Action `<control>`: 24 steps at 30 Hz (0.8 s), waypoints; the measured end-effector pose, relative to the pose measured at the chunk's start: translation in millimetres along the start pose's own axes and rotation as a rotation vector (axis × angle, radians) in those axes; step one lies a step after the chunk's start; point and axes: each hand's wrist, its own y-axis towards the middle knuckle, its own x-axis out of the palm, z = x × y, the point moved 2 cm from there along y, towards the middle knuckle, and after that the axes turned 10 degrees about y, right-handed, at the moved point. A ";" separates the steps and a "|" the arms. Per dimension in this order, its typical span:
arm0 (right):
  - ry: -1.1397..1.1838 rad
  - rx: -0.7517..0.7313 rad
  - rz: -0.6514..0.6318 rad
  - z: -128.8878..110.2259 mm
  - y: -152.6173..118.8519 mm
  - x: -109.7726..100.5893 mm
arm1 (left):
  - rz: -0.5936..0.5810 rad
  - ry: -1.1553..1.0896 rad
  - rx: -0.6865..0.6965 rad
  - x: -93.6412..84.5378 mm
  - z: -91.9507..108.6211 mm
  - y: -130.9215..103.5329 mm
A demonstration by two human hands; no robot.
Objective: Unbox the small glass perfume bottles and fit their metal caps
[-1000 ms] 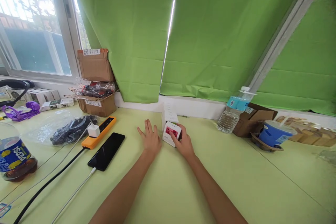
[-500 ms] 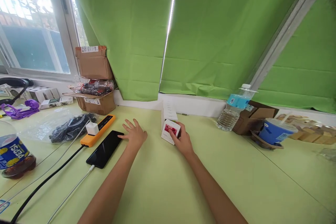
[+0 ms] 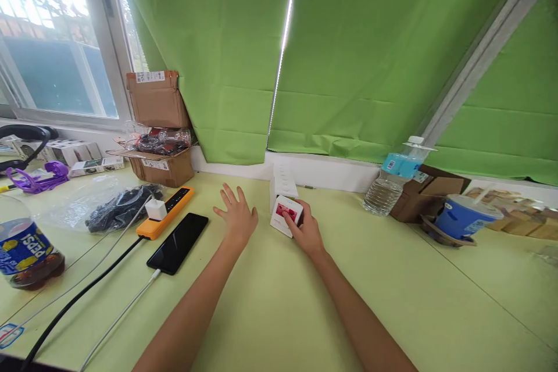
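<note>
In the head view my right hand (image 3: 309, 232) is closed on a small white box (image 3: 286, 215) with a pink picture on its face, thumb on top. Directly behind it stands a row of white boxes (image 3: 283, 179) against the wall. My left hand (image 3: 238, 215) is over the table left of the boxes, fingers spread, holding nothing. To its left lies a black phone (image 3: 178, 243) with a white cable attached. Whether the held box touches the row is hard to tell.
An orange power strip (image 3: 165, 214) with a white charger and a bagged black item (image 3: 124, 208) lie on the left. A Pepsi bottle (image 3: 26, 247) stands nearer. Behind is an open cardboard box (image 3: 168, 170). A water bottle (image 3: 390, 183) and blue cup (image 3: 464, 217) are right.
My left hand has moved right, away from the phone and toward the white boxes. My right hand still holds the small box. The whole view has shifted slightly.
</note>
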 end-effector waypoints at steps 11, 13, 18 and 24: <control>0.008 -0.009 -0.010 -0.6 -0.9 -0.3 | -0.113 -0.344 0.535 28.9 24.9 -25.6; -0.001 -0.018 -0.015 -0.3 -1.4 -0.8 | -0.122 -0.424 0.593 26.2 24.6 -26.5; -0.028 -0.086 -0.033 -1.2 -2.9 -2.9 | -0.189 -0.634 0.627 15.3 22.5 -30.5; -0.098 -0.175 -0.060 -3.7 -3.6 -3.2 | -0.185 -0.802 0.597 5.0 18.1 -32.3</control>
